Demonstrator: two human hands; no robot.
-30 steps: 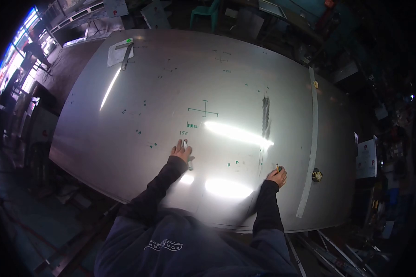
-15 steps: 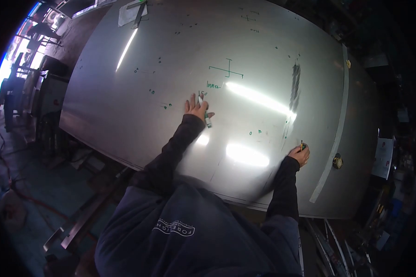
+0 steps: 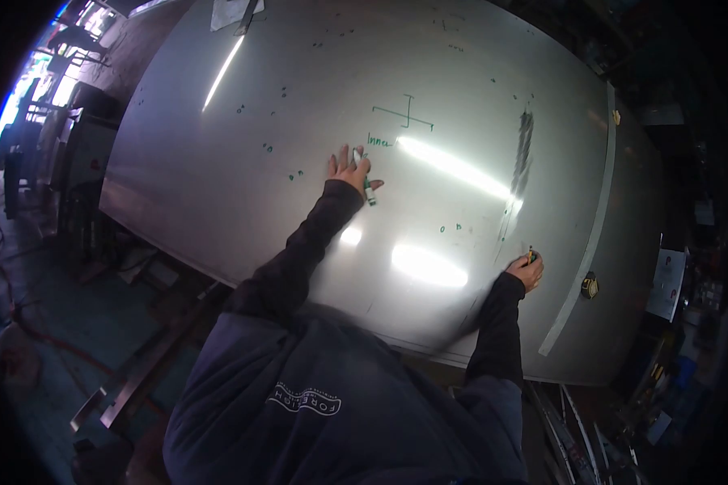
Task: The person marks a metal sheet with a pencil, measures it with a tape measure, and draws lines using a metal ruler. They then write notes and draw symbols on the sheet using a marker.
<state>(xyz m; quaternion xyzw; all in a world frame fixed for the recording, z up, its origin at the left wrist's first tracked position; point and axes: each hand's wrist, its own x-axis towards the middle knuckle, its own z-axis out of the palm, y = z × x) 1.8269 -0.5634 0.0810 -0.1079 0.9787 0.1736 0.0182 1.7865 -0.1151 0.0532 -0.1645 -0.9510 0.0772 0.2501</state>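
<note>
A large shiny metal sheet point(image 3: 243, 162) fills the view, marked with green writing and a green cross point(image 3: 407, 117). My left hand point(image 3: 349, 171) rests flat on the sheet just below the green word, fingers spread, with a green-and-white marker point(image 3: 367, 187) under the thumb side. My right hand point(image 3: 528, 269) is pressed on the sheet to the right, closed around a small dark green-tipped object point(image 3: 531, 256). Both arms wear dark sleeves.
A long metal strip point(image 3: 590, 234) runs down the sheet's right side, with a tape measure point(image 3: 590, 284) beside it. A dark smear point(image 3: 524, 141) marks the sheet. A square and paper point(image 3: 239, 12) lie at the far top. Cluttered workshop floor surrounds the table.
The view has tilted down and closer to my body. My left hand has slid forward up the sheet toward the green writing. The right hand has stayed near the strip.
</note>
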